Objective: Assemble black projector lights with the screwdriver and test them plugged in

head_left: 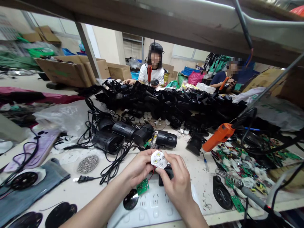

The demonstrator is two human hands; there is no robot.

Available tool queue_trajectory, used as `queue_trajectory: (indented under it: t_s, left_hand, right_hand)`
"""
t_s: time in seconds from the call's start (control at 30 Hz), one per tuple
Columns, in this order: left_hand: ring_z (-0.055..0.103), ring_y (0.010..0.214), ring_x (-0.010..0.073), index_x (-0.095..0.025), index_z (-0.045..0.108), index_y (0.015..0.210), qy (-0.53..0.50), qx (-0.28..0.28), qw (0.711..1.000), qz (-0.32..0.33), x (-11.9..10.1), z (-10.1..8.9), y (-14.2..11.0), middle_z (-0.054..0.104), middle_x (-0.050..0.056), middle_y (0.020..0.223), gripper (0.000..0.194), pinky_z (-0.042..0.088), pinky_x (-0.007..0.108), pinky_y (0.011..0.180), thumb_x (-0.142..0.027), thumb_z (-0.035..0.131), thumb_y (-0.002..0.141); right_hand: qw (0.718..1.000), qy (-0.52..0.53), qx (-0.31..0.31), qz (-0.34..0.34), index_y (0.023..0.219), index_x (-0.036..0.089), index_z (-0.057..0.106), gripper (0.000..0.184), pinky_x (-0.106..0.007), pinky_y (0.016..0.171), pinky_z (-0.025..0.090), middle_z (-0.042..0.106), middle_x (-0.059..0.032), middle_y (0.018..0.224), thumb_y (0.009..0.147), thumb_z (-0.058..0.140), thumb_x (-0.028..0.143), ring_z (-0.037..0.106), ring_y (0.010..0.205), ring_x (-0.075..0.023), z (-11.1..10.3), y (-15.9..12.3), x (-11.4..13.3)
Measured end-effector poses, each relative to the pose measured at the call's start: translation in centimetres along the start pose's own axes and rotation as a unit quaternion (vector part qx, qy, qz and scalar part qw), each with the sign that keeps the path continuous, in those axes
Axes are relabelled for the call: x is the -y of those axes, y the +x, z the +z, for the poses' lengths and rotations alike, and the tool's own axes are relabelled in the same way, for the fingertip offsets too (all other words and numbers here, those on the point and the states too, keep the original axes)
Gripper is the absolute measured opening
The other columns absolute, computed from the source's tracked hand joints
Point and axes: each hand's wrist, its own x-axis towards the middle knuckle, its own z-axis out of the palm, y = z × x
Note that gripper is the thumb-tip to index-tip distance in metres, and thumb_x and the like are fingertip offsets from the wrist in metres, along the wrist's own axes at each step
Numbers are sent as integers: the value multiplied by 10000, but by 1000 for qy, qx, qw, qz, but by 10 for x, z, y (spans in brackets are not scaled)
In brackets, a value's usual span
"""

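A white LED lamp disc with several yellowish LEDs is held between the fingertips of both hands, over the bench. My left hand pinches its left edge, and my right hand has thumb and finger closed on its right side. Thin red wires hang below the disc, near a small green circuit board under my left hand. Behind my right hand a black block-shaped part is partly hidden. Beneath both hands lies a white power strip, with a shiny black round piece on its left corner.
Black cylindrical housings and cables lie ahead, before a large heap of black parts. An orange-handled tool hangs at right above loose circuit boards. A soldering iron rests lower right. Two people sit opposite.
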Motion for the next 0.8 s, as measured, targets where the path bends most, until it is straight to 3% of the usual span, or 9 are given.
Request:
queue_trajectory:
  t_s: [0.2,0.37,0.43,0.53,0.57,0.63,0.7,0.73,0.8]
  left_hand:
    - [649,770,140,-121,730,822,25,14,1000,-11,-4,-4,-10,716,50,802,211,512,217,755,-73,707,618]
    - [655,832,173,-164,723,846,194,2,980,45,-6,-11,-14,728,38,834,183,496,277,842,-260,708,691]
    - [651,848,202,-178,717,818,326,2,939,108,-8,-10,-15,730,50,844,157,489,308,835,-288,646,730]
    - [643,858,221,-188,707,794,525,34,822,217,-10,-5,-24,717,68,857,210,475,324,819,-250,506,797]
    - [641,838,218,-187,700,801,567,53,788,234,-11,-2,-28,708,71,850,246,475,318,797,-225,456,808]
    - [634,786,207,-178,683,831,614,87,748,235,-12,1,-35,693,76,838,297,476,303,738,-188,387,812]
    - [636,779,206,-174,674,848,625,103,744,213,-13,0,-39,692,76,836,305,477,298,720,-181,373,805]
    - [643,802,211,-176,677,851,615,100,756,200,-14,-2,-38,700,76,847,301,480,301,735,-192,380,804]
    - [660,848,226,-178,687,858,553,68,813,166,-16,-8,-34,723,76,871,279,497,314,774,-250,423,802]
  right_hand:
    - [997,-5,-70,34,1141,165,559,270,-373,789,522,610,-104,1007,879,616,196,586,958,-236,3,-2,-1]
    - [991,-4,-110,75,1101,173,567,254,-342,730,524,603,-81,957,863,642,223,591,878,-217,8,-3,-1]
    - [990,-1,-113,84,1103,177,564,256,-335,734,522,602,-75,956,864,645,224,590,878,-212,9,-4,-1]
    - [989,-2,-118,91,1102,179,560,257,-330,741,520,600,-71,953,863,645,218,590,883,-210,10,-5,-1]
    - [989,-4,-118,91,1096,177,559,253,-330,744,519,599,-70,947,862,647,219,591,883,-211,10,-5,-1]
    - [989,-5,-116,91,1074,173,561,233,-329,750,516,597,-69,936,862,646,222,594,885,-213,10,-5,-2]
    - [989,-3,-112,92,1059,171,562,220,-327,747,515,596,-66,924,862,647,225,597,879,-212,10,-5,-2]
    - [989,-1,-110,94,1058,172,562,223,-326,744,515,596,-64,920,859,649,222,598,873,-211,10,-5,-1]
    - [989,7,-105,100,1062,175,564,241,-325,744,516,597,-60,920,845,662,208,599,869,-210,11,-6,1]
